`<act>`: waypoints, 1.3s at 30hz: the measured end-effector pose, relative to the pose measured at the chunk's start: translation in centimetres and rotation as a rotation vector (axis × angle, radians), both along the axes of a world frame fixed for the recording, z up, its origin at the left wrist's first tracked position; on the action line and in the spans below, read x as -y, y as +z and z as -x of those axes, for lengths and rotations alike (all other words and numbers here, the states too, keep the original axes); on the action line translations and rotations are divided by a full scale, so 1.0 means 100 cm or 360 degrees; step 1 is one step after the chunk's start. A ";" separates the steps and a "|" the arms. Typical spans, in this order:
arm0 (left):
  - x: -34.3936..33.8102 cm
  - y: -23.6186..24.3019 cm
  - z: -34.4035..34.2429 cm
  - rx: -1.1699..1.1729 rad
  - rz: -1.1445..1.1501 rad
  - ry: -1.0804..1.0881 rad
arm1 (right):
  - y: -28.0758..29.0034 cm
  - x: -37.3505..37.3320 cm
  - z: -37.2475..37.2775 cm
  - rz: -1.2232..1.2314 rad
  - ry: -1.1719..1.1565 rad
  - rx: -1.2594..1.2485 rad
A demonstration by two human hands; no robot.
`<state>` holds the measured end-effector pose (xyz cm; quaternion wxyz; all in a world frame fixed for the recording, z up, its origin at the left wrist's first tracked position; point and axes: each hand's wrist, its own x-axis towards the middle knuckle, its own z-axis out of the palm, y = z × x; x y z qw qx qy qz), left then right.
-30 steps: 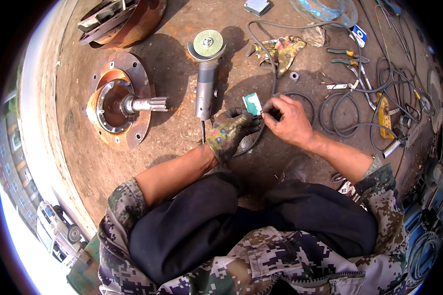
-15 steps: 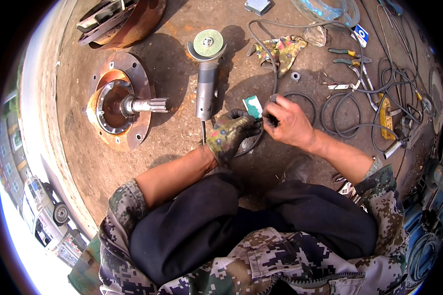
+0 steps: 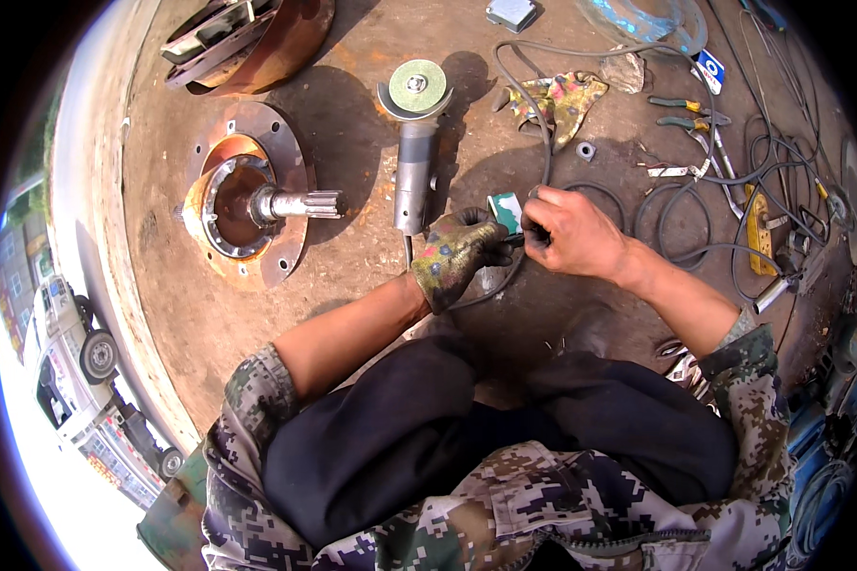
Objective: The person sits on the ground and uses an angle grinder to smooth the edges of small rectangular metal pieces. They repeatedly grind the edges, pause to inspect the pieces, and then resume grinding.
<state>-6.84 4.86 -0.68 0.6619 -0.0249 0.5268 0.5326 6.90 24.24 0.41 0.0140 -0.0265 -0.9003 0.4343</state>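
Note:
My left hand (image 3: pixel 455 257), in a patterned work glove with dark fingertips, is closed on a black cable (image 3: pixel 547 157). My bare right hand (image 3: pixel 578 233) pinches the same cable just to the right, its fingers curled in. Between the hands the gripped stretch is mostly hidden. A small green and white packet (image 3: pixel 506 212) shows just beyond my left fingertips; whether they touch it I cannot tell. Past my left hand an angle grinder (image 3: pixel 413 157) lies on the ground, its pale green disc facing up and its cord leading toward me.
A rusty flanged hub with a splined shaft (image 3: pixel 257 200) stands at the left, and a rusty drum-like part (image 3: pixel 257 48) behind it. Rightward lie a spare glove (image 3: pixel 567 100), a nut (image 3: pixel 586 150), pliers (image 3: pixel 686 112), tangled cables and a yellow power strip (image 3: pixel 759 228).
The view has shifted slightly, so the whole scene sits a little further right and lower. Both hands keep nearly the same pose on the cable.

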 end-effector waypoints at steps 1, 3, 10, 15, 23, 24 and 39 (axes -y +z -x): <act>-0.001 0.001 0.000 0.0000 0.0030 0.0035 | -0.002 -0.001 0.000 -0.0018 -0.0008 0.0061; -0.003 0.001 0.000 -0.0031 0.0056 0.0061 | -0.003 -0.003 -0.003 -0.0064 -0.0027 0.0184; -0.012 -0.002 0.006 -0.0282 0.0126 0.0042 | -0.011 -0.017 -0.005 0.0145 -0.0253 0.0271; -0.030 -0.015 0.009 -0.1228 0.0121 -0.0372 | -0.018 -0.051 -0.022 0.0344 -0.0514 0.0595; -0.041 -0.042 0.019 -0.2082 0.0004 -0.0574 | -0.051 -0.055 -0.033 0.0991 -0.0806 0.0614; -0.030 -0.077 0.018 -0.1895 0.0156 -0.0583 | -0.052 -0.046 -0.029 0.1064 -0.0759 0.0604; -0.001 0.002 -0.006 -0.0555 -0.0260 0.0218 | -0.021 0.018 0.018 0.1318 -0.0556 0.0198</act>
